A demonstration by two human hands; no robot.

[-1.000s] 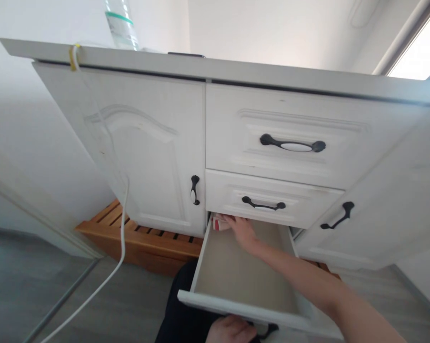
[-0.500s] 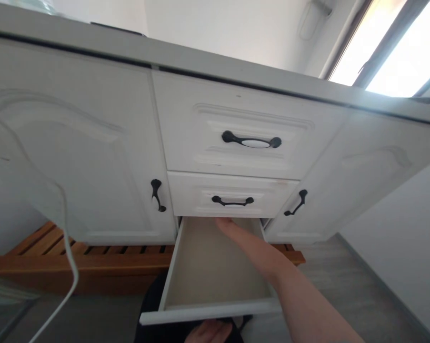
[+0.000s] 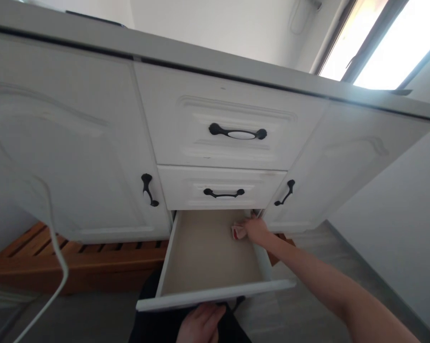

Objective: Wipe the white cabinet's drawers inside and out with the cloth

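Pulled-out drawer (image 3: 207, 267) w/ cloth (image 3: 237, 232), lower ctr. of frame.
We list: drawer, qty. 1, white, pale floor; cloth, qty. 1, whitish-pink w/ red patch, inside drawer near its back R. corner, just R. of frame ctr.; R. hand (image 3: 256, 230), reaching in from lower R., grip closed on cloth; L. hand (image 3: 200, 325), bottom ctr., at drawer's front edge, beside dark handle (image 3: 239, 303), partly hidden, so we can't tell if grip is closed on it. Above: 2 shut drawer fronts (image 3: 236, 112), then tabletop (image 3: 232, 56) edge. Lower L.: slatted wood base (image 3: 93, 267), white cable (image 3: 59, 257).
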